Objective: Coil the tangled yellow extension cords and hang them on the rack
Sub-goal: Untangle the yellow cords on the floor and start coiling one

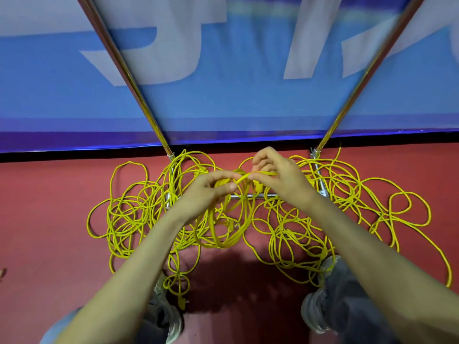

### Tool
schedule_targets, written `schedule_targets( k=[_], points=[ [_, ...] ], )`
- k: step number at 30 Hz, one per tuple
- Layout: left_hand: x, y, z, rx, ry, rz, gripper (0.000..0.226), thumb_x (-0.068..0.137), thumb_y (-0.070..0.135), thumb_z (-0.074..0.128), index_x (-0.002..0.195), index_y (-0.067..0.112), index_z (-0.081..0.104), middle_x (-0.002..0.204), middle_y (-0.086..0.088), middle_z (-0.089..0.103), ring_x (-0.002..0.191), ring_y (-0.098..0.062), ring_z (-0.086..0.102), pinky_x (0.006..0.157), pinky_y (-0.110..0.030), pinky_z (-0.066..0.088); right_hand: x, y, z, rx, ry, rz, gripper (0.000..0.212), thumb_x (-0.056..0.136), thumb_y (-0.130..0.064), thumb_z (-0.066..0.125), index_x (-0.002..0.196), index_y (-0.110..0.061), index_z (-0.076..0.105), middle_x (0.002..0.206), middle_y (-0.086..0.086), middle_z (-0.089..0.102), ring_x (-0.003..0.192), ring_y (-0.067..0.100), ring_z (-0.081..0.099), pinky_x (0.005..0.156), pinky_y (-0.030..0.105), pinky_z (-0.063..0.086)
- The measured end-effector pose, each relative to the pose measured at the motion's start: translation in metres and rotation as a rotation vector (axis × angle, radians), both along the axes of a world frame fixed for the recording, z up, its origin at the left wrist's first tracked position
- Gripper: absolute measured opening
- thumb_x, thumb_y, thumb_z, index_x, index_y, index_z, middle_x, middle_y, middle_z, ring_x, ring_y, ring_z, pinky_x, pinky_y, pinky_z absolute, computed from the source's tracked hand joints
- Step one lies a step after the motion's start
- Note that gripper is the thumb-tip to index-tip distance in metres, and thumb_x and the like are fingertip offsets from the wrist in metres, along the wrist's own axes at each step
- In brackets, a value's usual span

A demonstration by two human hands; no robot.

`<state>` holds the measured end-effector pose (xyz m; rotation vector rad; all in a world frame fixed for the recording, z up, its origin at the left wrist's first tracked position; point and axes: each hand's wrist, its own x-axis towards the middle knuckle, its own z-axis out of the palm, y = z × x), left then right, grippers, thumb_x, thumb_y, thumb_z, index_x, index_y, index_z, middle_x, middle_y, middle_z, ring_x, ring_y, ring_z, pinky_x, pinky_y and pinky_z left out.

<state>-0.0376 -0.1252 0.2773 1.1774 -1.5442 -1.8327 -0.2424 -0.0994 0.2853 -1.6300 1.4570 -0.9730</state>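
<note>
Tangled yellow extension cords (129, 214) sprawl over the red floor around the rack's base. My left hand (206, 192) grips a bundle of coiled yellow loops (226, 234) that hangs down from it. My right hand (275, 175) pinches a strand of the same cord just right of the left hand, at the top of the coil. A plug end (232, 223) dangles inside the hanging loops. The metal rack (139, 100) rises in two chrome poles from floor feet behind the cords.
A blue banner with white lettering (228, 70) stands behind the rack. The rack's low crossbar (253, 195) lies under the cords. My two shoes (330, 301) stand at the near edge of the tangle, with cord loops touching them.
</note>
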Motion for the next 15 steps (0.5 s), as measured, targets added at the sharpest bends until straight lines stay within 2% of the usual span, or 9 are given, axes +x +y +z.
schedule_targets(
  k=[3,6,7,10,13,15],
  points=[
    [-0.002,-0.003,0.009,0.058,0.11,0.084,0.02,0.089,0.007,0.06,0.1,0.019,0.071,0.068,0.004,0.055,0.059,-0.011,0.035,0.057,-0.023,0.032,-0.008,-0.002,-0.011,0.124,0.083,0.005,0.026,0.08,-0.028,0.073,0.096,-0.019,0.054,0.087,0.0,0.061,0.08,0.013,0.06,0.072,0.021,0.048],
    [0.008,-0.011,0.021,0.139,0.216,0.138,0.025,0.08,0.012,0.062,0.104,0.014,0.068,0.075,-0.004,0.059,0.054,-0.007,0.037,0.052,-0.016,0.034,-0.033,-0.003,-0.034,0.289,0.311,0.051,0.017,0.086,-0.024,0.067,0.095,-0.015,0.055,0.088,0.001,0.059,0.084,0.017,0.057,0.071,0.021,0.042],
    [0.012,-0.014,0.021,0.138,0.222,0.141,0.026,0.079,0.013,0.062,0.104,0.014,0.068,0.075,-0.004,0.061,0.053,-0.006,0.037,0.051,-0.015,0.034,-0.041,-0.003,-0.039,0.318,0.305,-0.001,0.013,0.088,-0.021,0.065,0.095,-0.014,0.056,0.088,0.001,0.057,0.081,0.015,0.055,0.067,0.019,0.039],
    [0.019,-0.016,0.017,0.057,0.154,0.11,0.022,0.081,0.012,0.063,0.103,0.016,0.067,0.08,-0.003,0.068,0.06,-0.009,0.042,0.053,-0.014,0.036,-0.056,-0.004,-0.037,0.288,0.044,-0.176,0.013,0.086,-0.014,0.067,0.086,-0.018,0.054,0.076,-0.003,0.062,0.067,0.001,0.056,0.067,0.02,0.041],
    [0.019,-0.012,0.012,-0.007,0.058,0.056,0.029,0.088,0.008,0.062,0.115,0.018,0.06,0.091,-0.006,0.07,0.072,-0.01,0.056,0.059,-0.015,0.044,-0.055,-0.008,-0.016,0.13,-0.172,-0.202,0.018,0.081,-0.005,0.07,0.08,-0.02,0.061,0.062,-0.006,0.068,0.062,0.005,0.062,0.068,0.018,0.047],
    [0.018,-0.01,0.012,-0.005,0.03,0.032,0.038,0.085,0.017,0.068,0.121,0.023,0.056,0.091,-0.003,0.068,0.076,-0.009,0.06,0.063,-0.019,0.046,-0.051,-0.008,0.004,0.046,-0.195,-0.143,0.017,0.077,-0.002,0.073,0.081,-0.018,0.067,0.064,-0.008,0.068,0.061,0.004,0.06,0.066,0.014,0.046]
  ],
)
